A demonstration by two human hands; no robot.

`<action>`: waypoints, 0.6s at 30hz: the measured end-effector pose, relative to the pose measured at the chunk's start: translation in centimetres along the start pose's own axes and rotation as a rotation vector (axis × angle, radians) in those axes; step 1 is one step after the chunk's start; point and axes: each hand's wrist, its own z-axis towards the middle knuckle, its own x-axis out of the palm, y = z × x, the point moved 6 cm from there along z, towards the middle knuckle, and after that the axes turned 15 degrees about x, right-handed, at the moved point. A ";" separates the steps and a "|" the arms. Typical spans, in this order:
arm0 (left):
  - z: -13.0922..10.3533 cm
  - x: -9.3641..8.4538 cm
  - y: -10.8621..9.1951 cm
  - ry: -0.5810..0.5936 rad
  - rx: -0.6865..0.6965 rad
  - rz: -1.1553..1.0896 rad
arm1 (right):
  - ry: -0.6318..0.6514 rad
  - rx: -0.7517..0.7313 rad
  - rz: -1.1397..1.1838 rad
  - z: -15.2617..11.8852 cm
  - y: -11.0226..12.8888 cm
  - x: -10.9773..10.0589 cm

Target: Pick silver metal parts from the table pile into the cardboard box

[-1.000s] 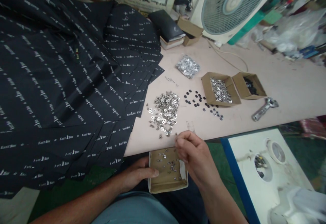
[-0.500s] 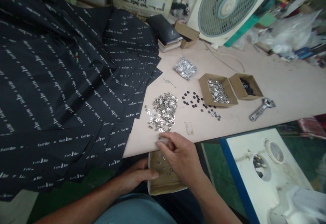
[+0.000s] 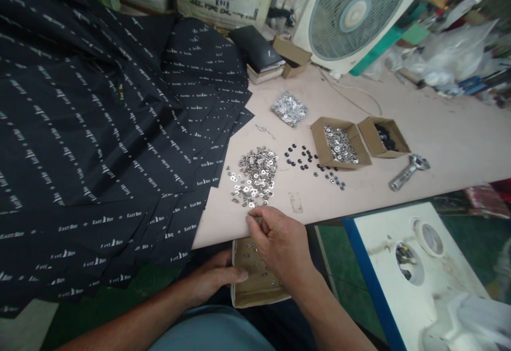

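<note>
My left hand (image 3: 217,276) grips the left side of a shallow cardboard box (image 3: 255,295) below the table's front edge, thumb over its rim. Small metal pieces lie scattered in the box. Over the box's far end and the table edge, my right hand (image 3: 277,236) has thumb and forefinger pinched together; what is between the fingertips is too small to make out. Just beyond the fingertips, a pile of silver metal snap pieces (image 3: 259,170) lies on the pale table (image 3: 223,218).
Black fabric sheets (image 3: 99,154) cover the left. Black discs (image 3: 304,154), a box of silver pieces (image 3: 361,154), a box of black pieces (image 3: 401,140), a wrench (image 3: 407,174) and a bag of pieces (image 3: 289,108) lie rightward. A fan (image 3: 355,15) stands behind.
The right thumb and forefinger have closed from a slightly parted position into a pinch near the table edge. My left hand stays on the box.
</note>
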 end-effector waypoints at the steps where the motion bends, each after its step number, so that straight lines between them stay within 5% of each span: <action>1: 0.0 0.0 0.0 -0.003 0.002 0.005 | -0.001 0.002 0.001 0.0 0.0 0.0; 5: -0.1 -0.2 0.3 -0.015 0.001 -0.018 | 0.098 0.133 0.230 0.1 -0.7 -0.3; 12: 0.0 -0.1 0.2 -0.001 0.008 -0.023 | 0.390 0.548 1.434 -0.2 -3.6 -1.3; 18: -0.1 -0.3 0.1 -0.016 -0.011 0.011 | 0.498 0.602 1.674 -0.3 -4.0 -0.6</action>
